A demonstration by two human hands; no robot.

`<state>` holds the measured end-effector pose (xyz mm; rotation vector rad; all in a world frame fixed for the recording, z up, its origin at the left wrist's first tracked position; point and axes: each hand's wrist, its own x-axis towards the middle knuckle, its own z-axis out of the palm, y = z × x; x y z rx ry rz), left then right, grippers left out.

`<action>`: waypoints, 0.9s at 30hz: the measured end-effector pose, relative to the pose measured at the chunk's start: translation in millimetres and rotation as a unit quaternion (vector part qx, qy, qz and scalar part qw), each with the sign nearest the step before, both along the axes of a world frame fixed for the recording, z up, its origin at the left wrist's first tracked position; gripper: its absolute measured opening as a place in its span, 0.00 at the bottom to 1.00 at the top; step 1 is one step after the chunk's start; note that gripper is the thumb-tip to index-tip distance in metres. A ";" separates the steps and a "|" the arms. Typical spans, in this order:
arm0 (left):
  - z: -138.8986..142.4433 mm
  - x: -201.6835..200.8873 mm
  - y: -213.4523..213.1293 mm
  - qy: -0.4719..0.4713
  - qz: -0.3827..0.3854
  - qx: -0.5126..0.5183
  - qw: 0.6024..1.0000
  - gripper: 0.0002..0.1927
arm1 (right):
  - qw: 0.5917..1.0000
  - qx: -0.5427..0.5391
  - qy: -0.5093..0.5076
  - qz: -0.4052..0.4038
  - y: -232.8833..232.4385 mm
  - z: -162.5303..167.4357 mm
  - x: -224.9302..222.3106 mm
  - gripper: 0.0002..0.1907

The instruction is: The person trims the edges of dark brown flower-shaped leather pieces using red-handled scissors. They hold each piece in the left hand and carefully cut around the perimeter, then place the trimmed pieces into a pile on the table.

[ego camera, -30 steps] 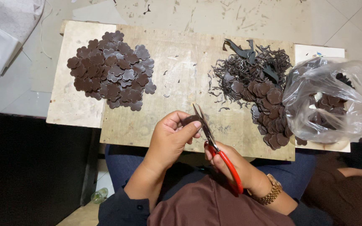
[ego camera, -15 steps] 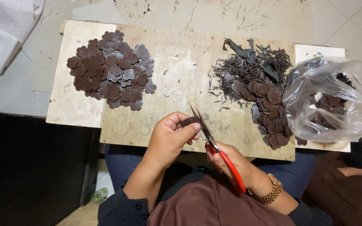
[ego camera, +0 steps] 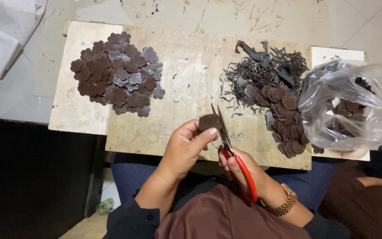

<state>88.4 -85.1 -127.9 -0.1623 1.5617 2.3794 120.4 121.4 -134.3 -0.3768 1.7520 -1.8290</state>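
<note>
My left hand (ego camera: 186, 146) pinches a small dark brown flower-shaped leather piece (ego camera: 208, 121) over the near edge of a wooden board (ego camera: 191, 71). My right hand (ego camera: 239, 170) grips red-handled scissors (ego camera: 231, 155), whose slightly parted blades lie against the right edge of that piece. A pile of trimmed flower-shaped pieces (ego camera: 120, 79) lies at the board's left. A heap of untrimmed pieces (ego camera: 284, 115) and thin dark offcut strips (ego camera: 261, 71) lies at its right.
A clear plastic bag (ego camera: 354, 106) holding more dark pieces sits at the board's right end. The board rests over my lap above a tiled floor (ego camera: 9, 102). White cloth (ego camera: 5, 31) lies at the top left. A dark surface (ego camera: 32, 177) fills the lower left.
The scissors have shifted slightly along the leather piece's edge, and my left hand has turned the piece a little. The piles and the bag have not moved.
</note>
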 end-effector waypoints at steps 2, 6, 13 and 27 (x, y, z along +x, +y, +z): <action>-0.4 0.2 0.4 0.009 0.011 0.006 1.000 0.09 | 1.000 -0.009 -0.006 0.003 -0.2 0.5 0.3 0.30; 1.3 -0.1 -0.6 0.007 0.028 -0.007 1.000 0.10 | 0.999 -0.018 -0.026 0.009 -1.3 1.8 0.5 0.29; 5.3 1.0 -0.4 0.030 0.046 -0.024 0.998 0.11 | 0.999 -0.015 -0.042 0.020 -1.7 3.7 0.9 0.27; 1.9 -0.2 -0.3 0.064 0.063 -0.007 0.996 0.09 | 0.998 -0.027 -0.038 0.038 -4.3 6.0 0.2 0.29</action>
